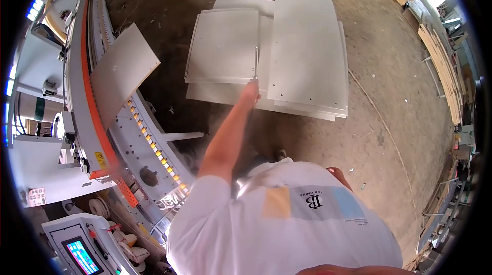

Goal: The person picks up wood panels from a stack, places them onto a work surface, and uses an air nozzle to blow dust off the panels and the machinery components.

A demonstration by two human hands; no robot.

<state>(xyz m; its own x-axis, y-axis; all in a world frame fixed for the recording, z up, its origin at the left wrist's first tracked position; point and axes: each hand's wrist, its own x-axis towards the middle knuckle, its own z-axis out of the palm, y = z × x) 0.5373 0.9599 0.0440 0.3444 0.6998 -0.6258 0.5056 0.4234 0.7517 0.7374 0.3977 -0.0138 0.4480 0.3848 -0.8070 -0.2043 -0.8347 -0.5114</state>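
My left arm stretches forward over a stack of pale flat panels. The left hand is closed at the stack's near side, on a slim silvery tool that points away from me. Its exact kind is too small to make out. Beneath it lies a smaller squarish panel, whose right edge runs alongside the tool. To the right rests a larger panel with several small dark holes near its edges. My right hand shows only in part beside my white shirt, low and away from the panels; its fingers are mostly hidden.
On the left stands a long machine with an orange-red rail and a row of yellow-and-white blocks. A loose panel leans across it. A control box with a lit screen is at lower left. Long boards are stacked far right.
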